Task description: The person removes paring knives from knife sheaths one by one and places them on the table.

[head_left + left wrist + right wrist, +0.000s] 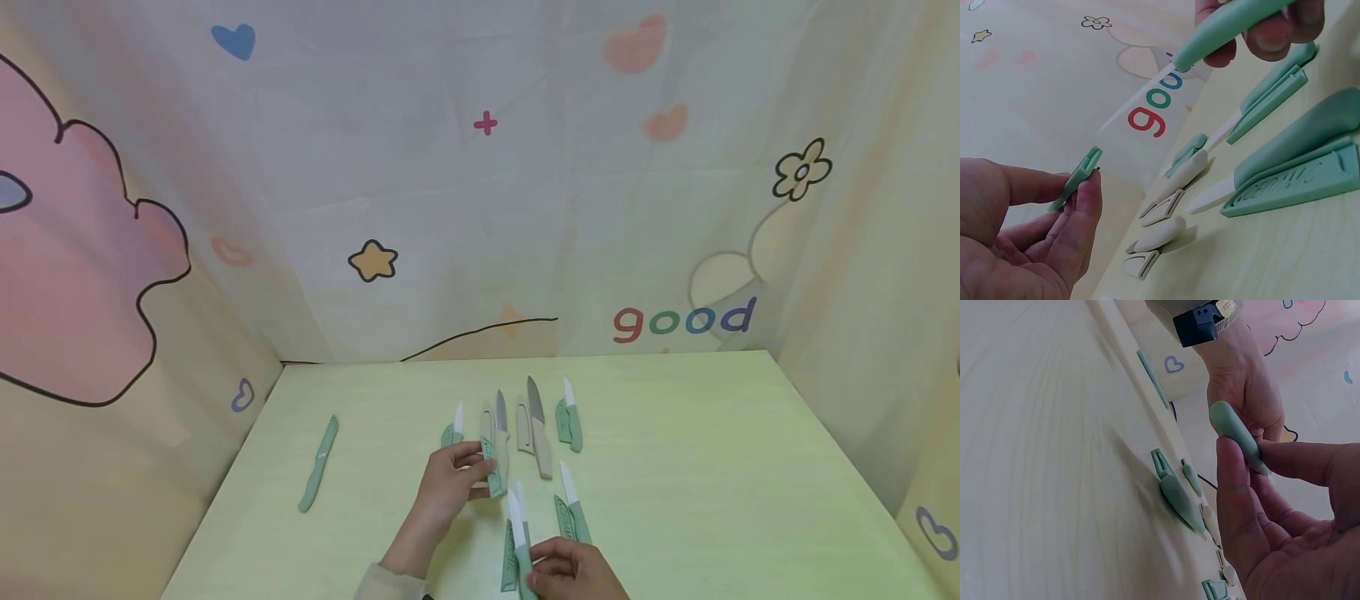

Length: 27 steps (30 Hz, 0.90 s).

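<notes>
My left hand [450,483] pinches a small green blade sheath [1079,177] between thumb and fingers, above the table. Lower right, my right hand [573,572] grips the green handle of a knife [1225,31], its white blade bare and pointing away from me, toward the sheath but apart from it. Beneath the held knife lies another green knife [1300,147] beside a green sheath [1297,187] with raised lettering. Close to the right hand, a further white-bladed green knife [573,492] lies next to its sheath [564,518].
Beyond the hands lie two beige knives [537,425] with beige sheaths [523,423], plus green knives [573,425] with sheaths at either side. A green knife in its sheath [318,463] lies far left. A printed curtain [450,183] borders the pale table [697,467].
</notes>
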Tool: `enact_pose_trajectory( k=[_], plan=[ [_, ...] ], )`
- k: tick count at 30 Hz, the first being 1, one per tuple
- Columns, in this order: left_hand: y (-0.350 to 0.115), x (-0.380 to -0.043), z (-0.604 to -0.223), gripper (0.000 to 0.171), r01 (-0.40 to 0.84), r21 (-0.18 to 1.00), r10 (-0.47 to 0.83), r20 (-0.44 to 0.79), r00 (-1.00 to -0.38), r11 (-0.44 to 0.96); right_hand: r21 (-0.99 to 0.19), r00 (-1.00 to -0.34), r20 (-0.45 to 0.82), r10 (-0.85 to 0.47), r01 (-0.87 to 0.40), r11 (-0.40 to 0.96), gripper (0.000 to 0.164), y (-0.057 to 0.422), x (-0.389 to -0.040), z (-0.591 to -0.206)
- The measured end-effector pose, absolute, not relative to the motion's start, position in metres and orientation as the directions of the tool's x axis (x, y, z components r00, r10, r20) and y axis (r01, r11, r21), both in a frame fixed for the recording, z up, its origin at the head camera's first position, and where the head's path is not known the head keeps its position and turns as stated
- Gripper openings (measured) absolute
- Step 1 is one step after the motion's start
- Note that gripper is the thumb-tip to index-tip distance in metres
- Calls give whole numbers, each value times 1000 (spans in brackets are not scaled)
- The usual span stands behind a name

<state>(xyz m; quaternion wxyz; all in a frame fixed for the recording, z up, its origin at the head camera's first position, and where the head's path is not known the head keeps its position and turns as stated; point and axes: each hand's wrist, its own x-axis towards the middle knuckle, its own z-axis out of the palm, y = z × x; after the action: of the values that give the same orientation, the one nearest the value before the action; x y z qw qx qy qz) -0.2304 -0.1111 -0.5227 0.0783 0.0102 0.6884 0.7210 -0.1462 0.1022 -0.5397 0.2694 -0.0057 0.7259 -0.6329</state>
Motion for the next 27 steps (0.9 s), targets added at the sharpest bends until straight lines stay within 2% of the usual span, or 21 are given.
enact_pose_trajectory(
  k=[4,10,17,23,27],
  plan=[
    [-111,-227,-523,42,-113,993,127,-110,-986,-19,-916,-855,-397,-332,347,203,29,101,-147,-538],
    [-108,-220,-522,42,-149,988,128,-152,-980,29,-937,-874,-350,-338,317,148,33,101,-148,-538],
    [-107,-214,-529,41,-162,986,155,-165,-974,32,-934,-875,-356,-328,330,134,34,102,-150,-538],
    [-105,-204,-532,38,-182,983,172,-184,-968,31,-944,-883,-321,-342,328,40,36,101,-149,-536],
    [-102,-200,-531,39,-192,980,176,-197,-964,48,-937,-885,-342,-315,348,40,37,99,-150,-536]
  ],
)
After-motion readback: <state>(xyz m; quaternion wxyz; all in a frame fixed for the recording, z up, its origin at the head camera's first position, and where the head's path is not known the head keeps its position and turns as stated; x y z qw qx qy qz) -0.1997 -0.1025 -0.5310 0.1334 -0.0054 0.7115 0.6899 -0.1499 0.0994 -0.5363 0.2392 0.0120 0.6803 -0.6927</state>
